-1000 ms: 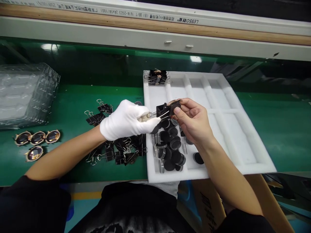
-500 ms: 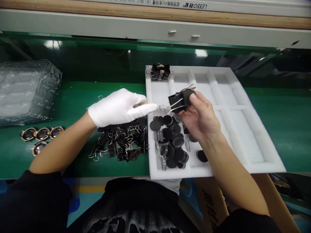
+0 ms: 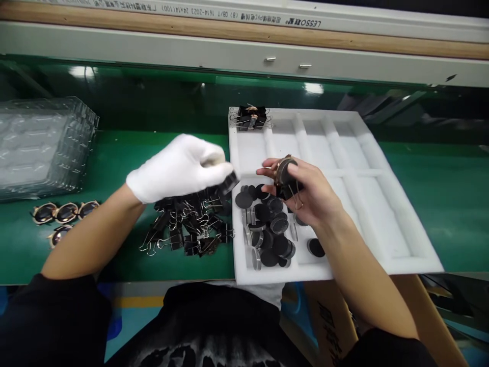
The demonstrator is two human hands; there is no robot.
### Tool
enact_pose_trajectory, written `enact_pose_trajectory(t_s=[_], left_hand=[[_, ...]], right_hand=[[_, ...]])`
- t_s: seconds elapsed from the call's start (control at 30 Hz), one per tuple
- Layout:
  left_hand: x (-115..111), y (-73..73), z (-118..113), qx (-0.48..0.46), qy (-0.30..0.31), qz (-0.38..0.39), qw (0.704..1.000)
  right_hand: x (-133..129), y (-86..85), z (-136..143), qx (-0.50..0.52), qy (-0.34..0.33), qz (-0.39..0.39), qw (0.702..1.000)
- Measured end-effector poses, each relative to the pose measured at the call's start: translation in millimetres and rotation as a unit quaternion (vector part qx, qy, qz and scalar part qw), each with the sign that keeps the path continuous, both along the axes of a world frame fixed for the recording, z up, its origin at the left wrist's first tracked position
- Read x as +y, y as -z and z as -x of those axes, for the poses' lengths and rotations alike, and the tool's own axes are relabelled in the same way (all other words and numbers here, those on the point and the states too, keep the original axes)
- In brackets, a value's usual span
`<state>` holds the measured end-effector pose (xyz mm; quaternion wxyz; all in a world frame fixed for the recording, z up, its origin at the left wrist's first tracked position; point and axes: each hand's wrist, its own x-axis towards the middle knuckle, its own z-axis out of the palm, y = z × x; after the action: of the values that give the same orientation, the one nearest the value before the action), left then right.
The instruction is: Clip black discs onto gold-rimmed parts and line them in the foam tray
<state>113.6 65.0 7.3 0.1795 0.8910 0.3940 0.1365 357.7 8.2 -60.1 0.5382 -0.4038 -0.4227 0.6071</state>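
Observation:
My left hand (image 3: 187, 168), in a white glove, pinches a black binder clip (image 3: 229, 182), blurred by motion, above a pile of black binder clips (image 3: 198, 224) on the green table. Over the white tray (image 3: 362, 171), my bare right hand (image 3: 317, 191) grips a gold-rimmed round piece (image 3: 284, 171) with a black disc face. Another binder clip (image 3: 292, 191) is clamped on its lower side, wire handles hanging down. Below, many loose black discs with clear edges (image 3: 269, 224) fill the tray's near left compartment. A clipped bundle (image 3: 251, 117) lies at the tray's far left corner.
Stacked clear plastic trays (image 3: 42, 148) stand at the left. Several gold-rimmed round pieces with dark lenses (image 3: 65, 212) lie in front of them. A long rail (image 3: 244, 48) runs along the back, and a cardboard box (image 3: 328, 311) is below the table's front edge.
My left hand has drawn back left and down from the right hand, now with a binder clip in its fingers. The right hand has lowered slightly and turned its round piece.

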Motion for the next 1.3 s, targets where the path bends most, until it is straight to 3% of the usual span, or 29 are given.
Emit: enact_pose_trajectory(t_s=[0.07, 0.17, 0.27, 0.4, 0.5, 0.6, 0.73, 0.9, 1.07, 1.3], left_hand=[[-7, 3.2, -5, -0.098, -0.036, -0.058, 0.993], [-16, 17.8, -15, -0.176, 0.005, -0.095, 0.98], [-17, 24.5, -19, -0.168, 0.004, -0.093, 0.981], [-12, 16.6, -14, -0.092, -0.044, -0.057, 0.993], [-10, 15.8, -13, -0.059, 0.012, -0.047, 0.997], [-11, 24.2, -15, -0.086, 0.035, -0.093, 0.991], [-8, 31.0, -17, -0.118, 0.04, -0.134, 0.983], [0, 21.8, -13, -0.138, 0.019, -0.081, 0.987], [0, 24.3, -14, -0.16, 0.014, -0.088, 0.983], [-11, 30.8, -21, -0.175, 0.016, -0.127, 0.976]], right_hand=[[-2, 2.7, 2, -0.031, -0.064, -0.047, 0.996], [-5, 7.8, 6, -0.062, -0.104, -0.118, 0.986], [-7, 10.0, 9, -0.088, -0.082, -0.177, 0.977], [-7, 7.3, 6, -0.123, -0.072, -0.226, 0.964], [-7, 6.1, 3, -0.125, -0.094, -0.237, 0.959], [-7, 6.4, 2, -0.127, -0.114, -0.239, 0.956], [-8, 4.8, 1, -0.133, -0.135, -0.238, 0.953], [-7, 0.7, -5, -0.156, -0.114, -0.21, 0.959], [-8, -1.3, -3, -0.13, -0.166, -0.224, 0.952], [-9, 2.0, 4, -0.141, -0.12, -0.216, 0.959]])
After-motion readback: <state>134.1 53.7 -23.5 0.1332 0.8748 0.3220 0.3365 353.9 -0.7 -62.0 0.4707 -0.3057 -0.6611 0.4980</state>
